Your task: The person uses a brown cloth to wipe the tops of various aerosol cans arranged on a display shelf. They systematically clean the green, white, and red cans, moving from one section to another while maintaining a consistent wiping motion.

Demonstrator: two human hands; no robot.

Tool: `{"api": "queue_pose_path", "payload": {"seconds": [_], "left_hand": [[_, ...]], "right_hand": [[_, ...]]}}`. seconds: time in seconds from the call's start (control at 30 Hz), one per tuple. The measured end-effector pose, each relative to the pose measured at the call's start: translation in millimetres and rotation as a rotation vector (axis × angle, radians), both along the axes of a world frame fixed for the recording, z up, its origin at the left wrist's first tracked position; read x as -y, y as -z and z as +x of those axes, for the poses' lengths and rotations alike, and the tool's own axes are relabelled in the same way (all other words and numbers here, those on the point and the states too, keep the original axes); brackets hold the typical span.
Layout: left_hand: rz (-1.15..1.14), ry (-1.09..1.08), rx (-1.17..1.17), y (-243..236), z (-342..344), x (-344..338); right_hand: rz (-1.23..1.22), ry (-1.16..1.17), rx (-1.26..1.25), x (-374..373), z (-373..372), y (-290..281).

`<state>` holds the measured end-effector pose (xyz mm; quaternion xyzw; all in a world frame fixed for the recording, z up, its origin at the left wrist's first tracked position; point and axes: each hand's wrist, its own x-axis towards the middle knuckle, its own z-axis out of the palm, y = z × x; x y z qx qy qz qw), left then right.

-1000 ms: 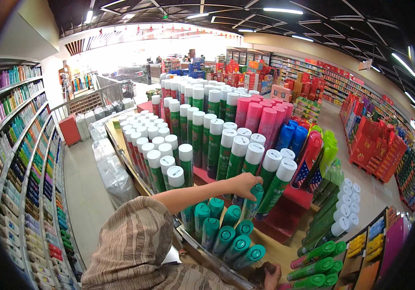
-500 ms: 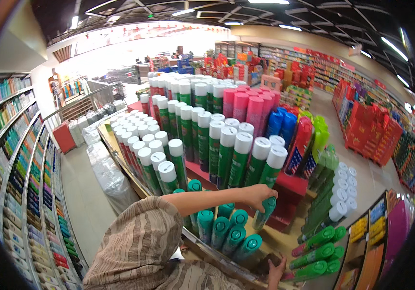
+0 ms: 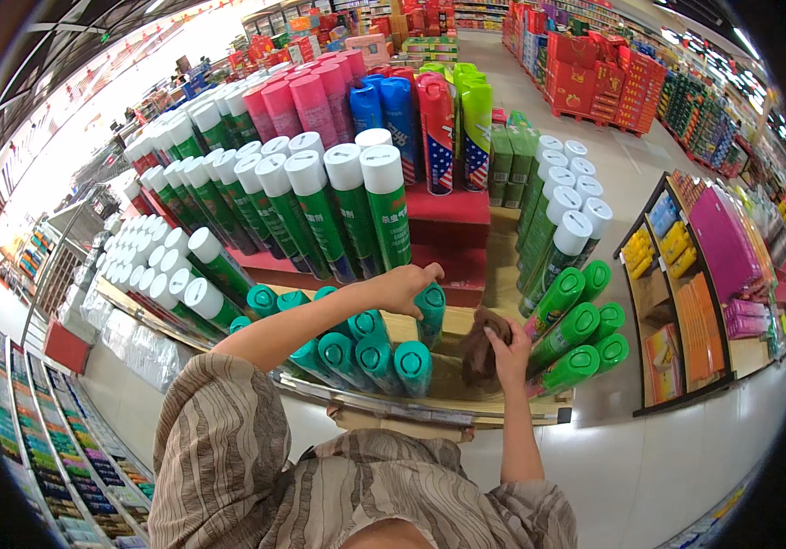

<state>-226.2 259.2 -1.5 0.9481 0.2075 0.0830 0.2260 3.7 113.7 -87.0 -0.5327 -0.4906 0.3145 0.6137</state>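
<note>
Grips teal cylindrical spray can (image 3: 430,316) in left hand (image 3: 404,288), clutches crumpled brown fabric cloth (image 3: 480,349) in right hand (image 3: 509,355), apparently readying a wipe, next needing steady contact.

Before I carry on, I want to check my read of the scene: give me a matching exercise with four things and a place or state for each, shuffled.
Things
1. Left hand
2. Pink cans
3. Right hand
4. Green-capped cans

Places or states
a. Holding a crumpled brown item
b. Standing just right of the right hand
c. At the top of a teal-capped can
d. Standing left of the blue cans

Pairs: 1-c, 2-d, 3-a, 4-b
</note>
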Motion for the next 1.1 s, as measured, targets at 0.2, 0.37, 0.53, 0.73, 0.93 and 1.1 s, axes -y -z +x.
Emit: {"api": "queue_pose_path", "payload": {"seconds": [0.2,0.37,0.53,0.73,0.93,1.1], "left_hand": [[0.004,-0.093,0.067,1,16,3],[0.036,-0.101,0.162,5,12,4],[0.026,-0.195,-0.012,-7,16,8],[0.047,-0.153,0.104,10,6,4],[0.004,-0.149,0.113,10,10,10],[0.009,-0.17,0.049,-6,13,13]], "right_hand": [[0.229,-0.15,0.195,-51,-45,-38],[0.108,-0.098,0.408,-62,-70,-38],[0.141,-0.043,0.342,-69,-65,-32],[0.086,-0.149,0.053,-77,-55,-10],[0.254,-0.049,0.542,-63,-69,-31],[0.173,-0.079,0.386,-74,-62,-19]]}}
